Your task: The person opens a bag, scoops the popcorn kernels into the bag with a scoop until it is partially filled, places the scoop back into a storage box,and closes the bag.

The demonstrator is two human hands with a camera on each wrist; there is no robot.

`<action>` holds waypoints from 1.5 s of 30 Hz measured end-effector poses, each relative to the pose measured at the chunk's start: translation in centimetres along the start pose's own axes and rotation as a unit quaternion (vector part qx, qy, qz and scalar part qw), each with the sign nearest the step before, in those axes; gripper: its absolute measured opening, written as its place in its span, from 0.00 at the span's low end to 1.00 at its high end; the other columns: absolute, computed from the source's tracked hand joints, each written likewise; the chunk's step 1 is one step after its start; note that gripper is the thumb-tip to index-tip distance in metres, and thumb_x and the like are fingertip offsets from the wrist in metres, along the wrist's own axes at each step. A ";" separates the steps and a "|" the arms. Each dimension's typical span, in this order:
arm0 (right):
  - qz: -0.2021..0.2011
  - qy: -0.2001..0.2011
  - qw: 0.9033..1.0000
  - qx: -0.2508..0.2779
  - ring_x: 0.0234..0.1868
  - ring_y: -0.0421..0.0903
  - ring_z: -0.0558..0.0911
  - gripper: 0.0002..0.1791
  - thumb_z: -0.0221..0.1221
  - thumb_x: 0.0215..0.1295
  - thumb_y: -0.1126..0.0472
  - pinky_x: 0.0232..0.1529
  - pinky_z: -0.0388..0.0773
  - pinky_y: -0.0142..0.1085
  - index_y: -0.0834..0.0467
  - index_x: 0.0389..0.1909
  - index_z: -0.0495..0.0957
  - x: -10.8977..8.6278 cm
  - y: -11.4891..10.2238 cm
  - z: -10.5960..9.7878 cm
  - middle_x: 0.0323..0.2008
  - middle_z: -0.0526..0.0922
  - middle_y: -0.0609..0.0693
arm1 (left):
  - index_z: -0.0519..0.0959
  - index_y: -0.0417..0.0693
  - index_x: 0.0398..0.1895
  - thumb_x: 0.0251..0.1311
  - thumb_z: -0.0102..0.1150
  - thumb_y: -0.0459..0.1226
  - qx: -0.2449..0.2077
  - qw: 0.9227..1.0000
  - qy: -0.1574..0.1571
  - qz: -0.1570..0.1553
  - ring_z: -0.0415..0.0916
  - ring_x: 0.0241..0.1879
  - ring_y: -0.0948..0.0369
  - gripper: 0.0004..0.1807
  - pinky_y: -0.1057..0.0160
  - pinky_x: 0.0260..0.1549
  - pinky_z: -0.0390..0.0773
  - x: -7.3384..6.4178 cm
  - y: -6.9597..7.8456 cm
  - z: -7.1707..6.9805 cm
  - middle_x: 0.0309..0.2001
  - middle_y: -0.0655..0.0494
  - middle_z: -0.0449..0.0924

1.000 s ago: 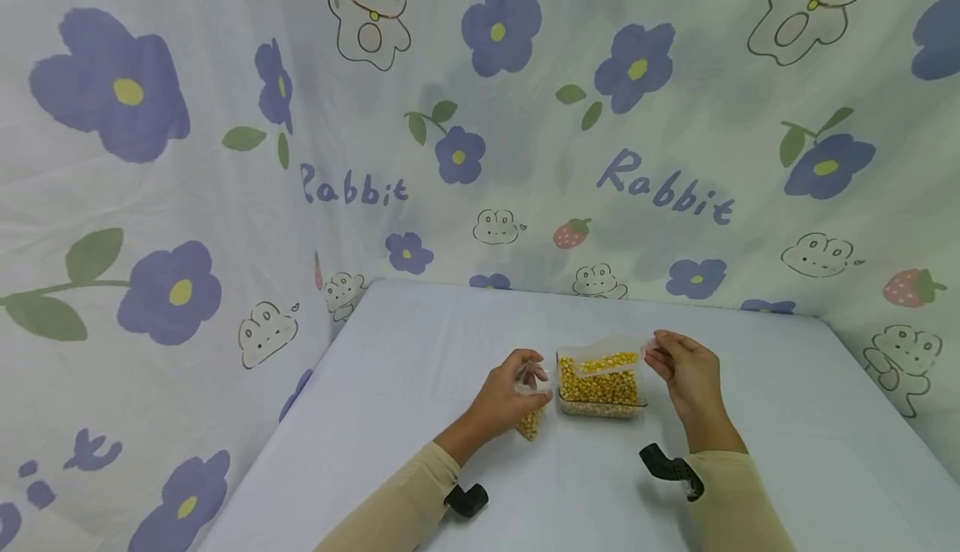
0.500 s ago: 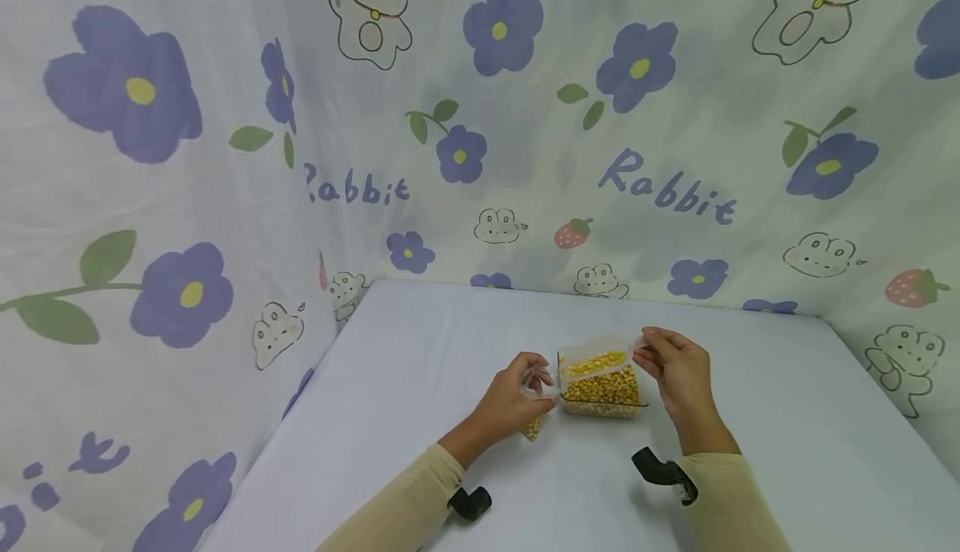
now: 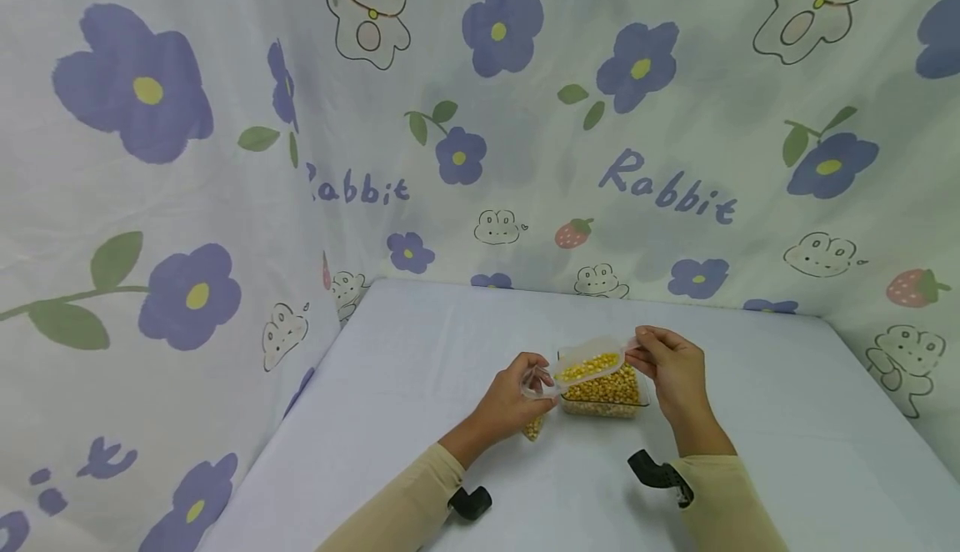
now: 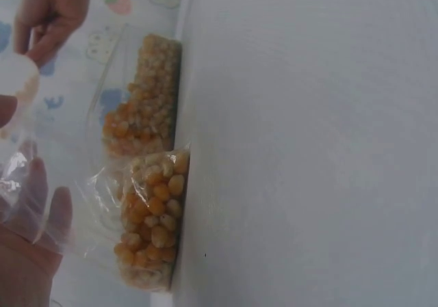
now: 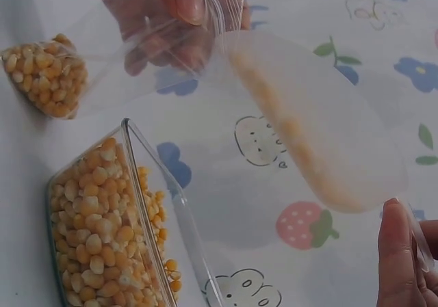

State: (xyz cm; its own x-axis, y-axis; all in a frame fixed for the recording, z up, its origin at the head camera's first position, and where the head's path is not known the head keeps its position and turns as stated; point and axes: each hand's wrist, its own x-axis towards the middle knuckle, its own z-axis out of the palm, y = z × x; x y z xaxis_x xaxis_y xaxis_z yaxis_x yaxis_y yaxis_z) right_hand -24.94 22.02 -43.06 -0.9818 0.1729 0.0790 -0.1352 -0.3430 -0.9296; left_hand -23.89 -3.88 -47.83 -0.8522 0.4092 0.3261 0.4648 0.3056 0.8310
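My left hand (image 3: pixel 506 402) holds a clear zip bag (image 4: pixel 147 215) by its mouth, thumb on the near side and fingers seen through the plastic. Corn kernels fill the bag's bottom, which appears to rest on the white table. In my right hand (image 3: pixel 675 373) a translucent white scoop (image 5: pixel 328 129) is pinched by its handle, carrying a row of kernels. The scoop's front end meets the bag's mouth in the right wrist view; how far it goes in is unclear. Below the scoop stands a clear rectangular container (image 3: pixel 600 409) full of corn kernels, partly covered by it in the head view.
The white table (image 3: pixel 420 343) reaches back to a curtain (image 3: pixel 525 118) printed with flowers and rabbits. A black camera mount (image 3: pixel 656 469) sticks out from the right wrist, another black mount (image 3: pixel 471 503) from the left.
The loaded scoop and my right hand have moved left, from over the container to the bag's mouth. My left hand with the bag shifted slightly right, then stayed nearly still.
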 end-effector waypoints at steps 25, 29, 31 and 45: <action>-0.041 -0.006 0.996 -0.084 0.28 0.43 0.85 0.11 0.60 0.68 0.63 0.35 0.81 0.37 0.68 0.43 0.78 -0.5 -0.3 0.7 0.28 0.84 0.51 | 0.67 0.53 0.54 0.59 0.68 0.38 0.012 1.000 0.003 0.008 0.74 0.40 0.64 0.23 0.64 0.40 0.75 -0.1 0.1 -0.1 0.42 0.63 0.78; -0.034 -0.002 0.996 -0.078 0.28 0.43 0.85 0.10 0.60 0.68 0.64 0.35 0.81 0.37 0.68 0.43 0.78 -0.3 -0.1 0.7 0.27 0.84 0.51 | 0.67 0.54 0.53 0.59 0.68 0.38 0.016 1.000 0.003 0.005 0.73 0.40 0.64 0.23 0.64 0.40 0.74 -0.1 0.0 -0.1 0.42 0.63 0.78; -0.031 0.000 0.997 -0.076 0.28 0.43 0.85 0.10 0.61 0.68 0.64 0.35 0.81 0.37 0.68 0.42 0.78 -0.3 0.0 0.7 0.27 0.84 0.51 | 0.68 0.54 0.53 0.59 0.68 0.38 0.016 1.000 0.003 0.004 0.73 0.40 0.64 0.23 0.64 0.40 0.74 0.0 0.0 -0.1 0.41 0.63 0.79; -0.043 -0.010 0.995 -0.087 0.28 0.44 0.85 0.12 0.60 0.68 0.63 0.35 0.81 0.37 0.69 0.44 0.77 -0.3 -0.2 0.8 0.28 0.84 0.51 | 0.68 0.55 0.52 0.59 0.68 0.38 0.019 1.000 0.005 0.002 0.73 0.39 0.65 0.22 0.63 0.40 0.74 0.1 0.1 -0.1 0.40 0.65 0.79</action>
State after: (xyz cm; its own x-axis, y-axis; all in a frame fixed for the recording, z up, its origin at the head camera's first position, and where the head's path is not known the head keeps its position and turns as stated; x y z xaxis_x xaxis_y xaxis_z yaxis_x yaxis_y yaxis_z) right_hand -24.68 21.31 -42.58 -0.9701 0.1761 0.1673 -0.1962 -0.1619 -0.9671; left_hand -23.93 -3.92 -47.66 -0.8524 0.4016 0.3350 0.4775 0.3362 0.8118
